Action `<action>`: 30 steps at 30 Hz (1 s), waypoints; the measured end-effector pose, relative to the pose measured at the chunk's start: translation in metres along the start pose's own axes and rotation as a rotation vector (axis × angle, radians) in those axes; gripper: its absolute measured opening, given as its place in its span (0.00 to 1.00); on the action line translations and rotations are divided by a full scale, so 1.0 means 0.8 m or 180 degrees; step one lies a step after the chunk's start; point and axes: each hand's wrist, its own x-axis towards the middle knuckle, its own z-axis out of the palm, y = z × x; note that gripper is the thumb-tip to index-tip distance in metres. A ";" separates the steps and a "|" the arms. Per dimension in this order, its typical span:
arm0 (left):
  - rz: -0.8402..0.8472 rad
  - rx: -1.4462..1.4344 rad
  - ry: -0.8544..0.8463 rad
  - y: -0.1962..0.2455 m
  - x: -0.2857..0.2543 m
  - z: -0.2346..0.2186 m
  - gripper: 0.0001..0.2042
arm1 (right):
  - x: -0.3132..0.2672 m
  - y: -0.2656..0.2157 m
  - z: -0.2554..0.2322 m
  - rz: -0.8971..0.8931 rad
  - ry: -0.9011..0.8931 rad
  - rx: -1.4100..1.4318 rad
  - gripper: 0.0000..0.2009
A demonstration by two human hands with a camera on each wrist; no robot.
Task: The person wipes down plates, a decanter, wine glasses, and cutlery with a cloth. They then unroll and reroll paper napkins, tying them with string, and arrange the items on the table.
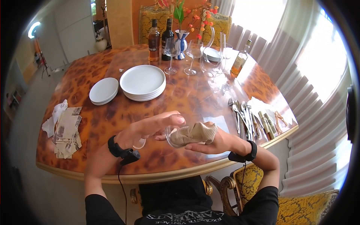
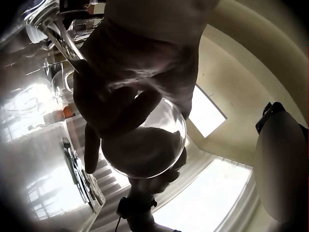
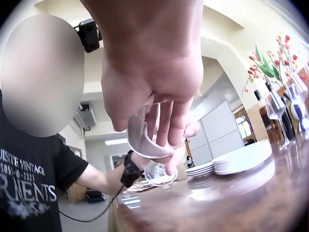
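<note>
A clear wine glass (image 1: 168, 139) lies on its side in the air above the near half of the table. Its foot (image 1: 139, 143) shows below my left hand (image 1: 148, 129), which holds it by the stem end, index finger stretched along the bowl. My right hand (image 1: 225, 142) grips a crumpled beige cloth (image 1: 195, 134) at the bowl's mouth. In the right wrist view, right-hand fingers (image 3: 166, 121) reach down at the glass bowl (image 3: 140, 133) with the cloth. From the left wrist, the round rim (image 2: 145, 176) faces the right hand.
Stacked large plates (image 1: 142, 80) and smaller plates (image 1: 104, 91) stand beyond my left hand. Wine glasses (image 1: 171, 56), bottles (image 1: 153, 41), a vase (image 1: 181, 45) and a decanter (image 1: 212, 62) stand farther back. Cutlery (image 1: 245, 116) lies right, patterned napkins (image 1: 68, 129) left, a pale sheet (image 1: 219, 123) under my right hand.
</note>
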 end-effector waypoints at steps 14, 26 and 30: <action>0.1945 0.2584 0.2188 -0.014 -0.002 0.023 0.37 | 0.007 0.013 0.010 0.0355 0.1037 0.1446 0.25; 0.0562 -0.0437 0.0625 -0.016 0.000 0.004 0.25 | 0.012 0.029 0.012 -0.0087 0.1445 0.1348 0.20; 0.0802 -0.0849 0.0596 -0.013 0.012 -0.006 0.24 | 0.032 0.031 0.003 0.0286 0.2718 0.1401 0.12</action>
